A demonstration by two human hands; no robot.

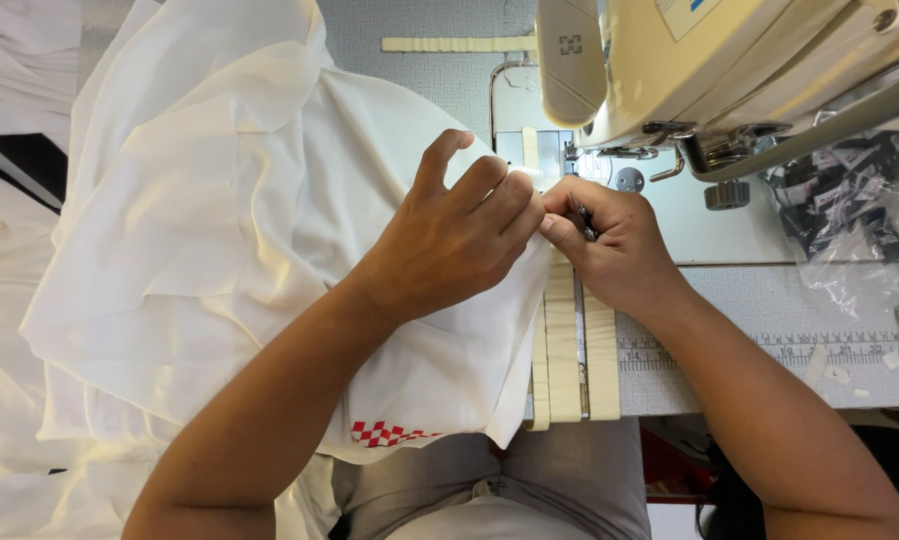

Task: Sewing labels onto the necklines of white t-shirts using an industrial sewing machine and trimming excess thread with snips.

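A large white garment (pixel 230 230) lies bunched over the left of a sewing table, a red-and-white checked patch (pixel 385 433) at its near hem. My left hand (pixel 455 235) presses on the cloth's right edge, fingers curled, just in front of the needle area. My right hand (pixel 615 245) pinches that same edge together with a small dark metal tool (pixel 587 222). Cream elastic strips (pixel 570 350) run from under both hands toward me and hang over the table's front edge. The cream sewing machine (pixel 690 60) stands directly behind my hands.
A clear plastic bag of dark printed labels (pixel 850 200) sits at the right. A ruler strip (pixel 830 350) is set into the grey tabletop. Another cream strip (pixel 460 44) lies at the back. More white cloth (pixel 20 60) is piled at far left.
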